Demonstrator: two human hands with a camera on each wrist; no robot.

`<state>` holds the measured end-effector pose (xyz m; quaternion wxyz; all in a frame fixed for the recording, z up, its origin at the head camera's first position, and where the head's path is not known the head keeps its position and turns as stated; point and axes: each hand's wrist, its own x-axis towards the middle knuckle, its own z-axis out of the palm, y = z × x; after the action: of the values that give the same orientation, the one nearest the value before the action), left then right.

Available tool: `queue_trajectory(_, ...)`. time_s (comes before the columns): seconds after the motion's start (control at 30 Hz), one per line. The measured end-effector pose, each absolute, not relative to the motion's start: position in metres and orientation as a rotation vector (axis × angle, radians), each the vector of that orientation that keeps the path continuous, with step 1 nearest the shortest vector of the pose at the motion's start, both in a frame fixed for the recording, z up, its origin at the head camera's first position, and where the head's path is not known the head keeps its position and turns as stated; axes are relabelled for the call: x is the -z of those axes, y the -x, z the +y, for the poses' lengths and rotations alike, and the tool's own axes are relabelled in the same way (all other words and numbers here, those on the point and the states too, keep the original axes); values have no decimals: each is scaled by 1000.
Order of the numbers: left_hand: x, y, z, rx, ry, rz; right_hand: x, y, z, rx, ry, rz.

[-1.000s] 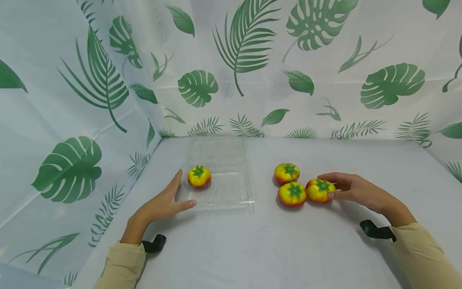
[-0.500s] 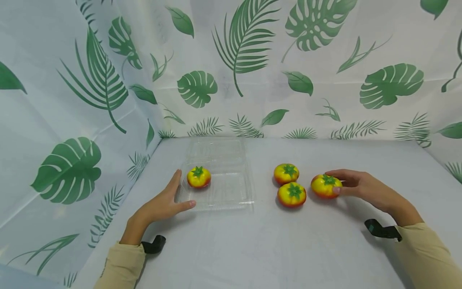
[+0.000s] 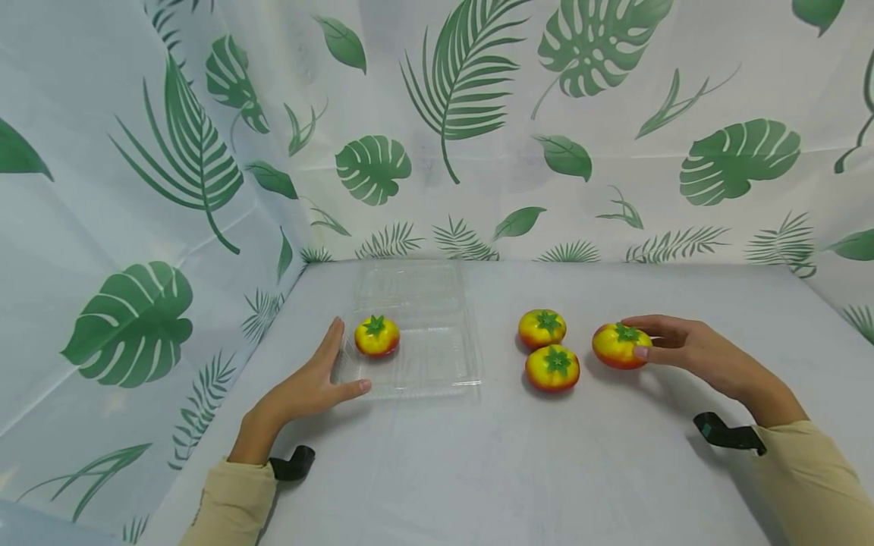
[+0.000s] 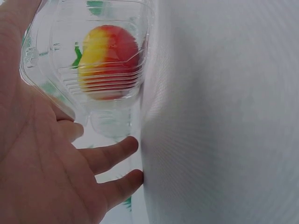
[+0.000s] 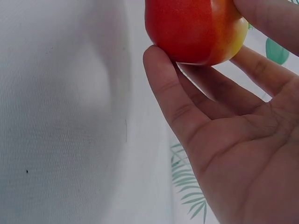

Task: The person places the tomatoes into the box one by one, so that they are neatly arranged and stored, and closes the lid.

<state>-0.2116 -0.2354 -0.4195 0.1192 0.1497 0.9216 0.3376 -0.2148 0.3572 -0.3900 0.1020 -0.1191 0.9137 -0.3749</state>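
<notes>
My right hand (image 3: 710,358) pinches a yellow-and-red tomato (image 3: 622,346) with a green star-shaped top, thumb on the near side and fingers behind. The red side of this tomato (image 5: 196,30) fills the top of the right wrist view; whether it touches the table I cannot tell. My left hand (image 3: 307,387) spreads its fingers against the left side of an open clear plastic clamshell box (image 3: 437,356), thumb at its front edge. One tomato (image 3: 377,336) sits in the box's left part, also seen through the wall in the left wrist view.
Two more tomatoes, a back one (image 3: 542,330) and a front one (image 3: 552,368), stand together between the box and my right hand. The box's lid (image 3: 410,284) lies folded back towards the leaf-print curtain (image 3: 478,174). A white cloth covers the table (image 3: 478,470).
My right hand has drawn its tomato to the right and slightly back, away from the other two. The left hand, the box and the tomato in it have stayed put.
</notes>
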Motion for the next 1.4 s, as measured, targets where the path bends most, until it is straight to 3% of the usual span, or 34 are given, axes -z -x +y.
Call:
queue_trajectory(0.67, 419, 208, -235, -977, -447, 2718, 384, 214, 352, 1126, 324, 2705)
queue_trajectory(1.4, 416, 211, -236, -961, -466, 2711, 350, 209, 304, 1153, 475, 2758)
